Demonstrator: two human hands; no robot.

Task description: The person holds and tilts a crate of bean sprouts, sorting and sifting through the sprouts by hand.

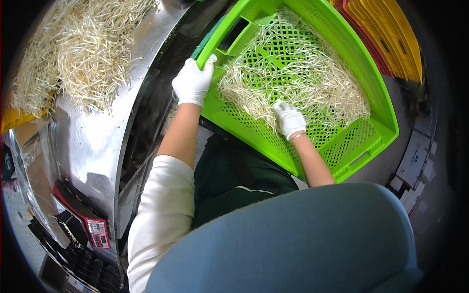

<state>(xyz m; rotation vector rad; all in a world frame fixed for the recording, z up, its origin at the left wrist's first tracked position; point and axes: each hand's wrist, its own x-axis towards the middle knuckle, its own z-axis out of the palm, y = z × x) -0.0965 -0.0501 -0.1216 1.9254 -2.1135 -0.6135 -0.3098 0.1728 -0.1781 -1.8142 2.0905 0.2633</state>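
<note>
Before me a bright green perforated plastic crate (377, 86) sits at an angle. Loose bean sprouts (333, 91) are strewn over its floor, thicker to the right and along the near left side. My left hand (193, 82), in a white glove, grips the crate's left rim with the thumb on top. Inside the crate my right hand (290, 119), also gloved in white, touches the sprouts near the near wall. Its fingertips are partly hidden, so whether it holds any sprouts is unclear.
To the left stands a metal table (95, 143) with a large heap of bean sprouts (93, 62). A red device with a keypad (97, 232) and clear plastic film (38, 157) are at lower left. Stacked yellow crates (390, 33) are upper right; a white box (412, 157) lies below.
</note>
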